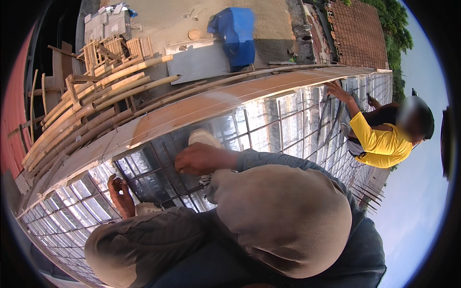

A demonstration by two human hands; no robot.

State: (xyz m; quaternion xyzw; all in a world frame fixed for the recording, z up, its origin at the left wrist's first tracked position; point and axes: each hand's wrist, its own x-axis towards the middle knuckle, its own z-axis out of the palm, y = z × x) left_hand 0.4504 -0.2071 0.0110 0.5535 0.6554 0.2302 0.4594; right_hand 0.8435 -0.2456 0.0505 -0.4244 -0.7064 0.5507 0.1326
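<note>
I'm crouched over a rebar grid laid on shiny foil-faced sheeting, knees up near me. My right hand is in the middle of view, fingers curled together & pressed down on a bar crossing; can't tell if it's pinching a wire or tool, too small. My left hand is lower left, fingers bent, thumb & fingertips closed on a grid bar, just beside my pale shoe. Other shoe sits just far of the right hand. Grid runs left to right along a long wooden form board on the far side. Beyond that: bamboo poles stacked far left, blue tarp bundle far centre. Far right, a co-worker in a yellow shirt crouches, one hand on the grid.
</note>
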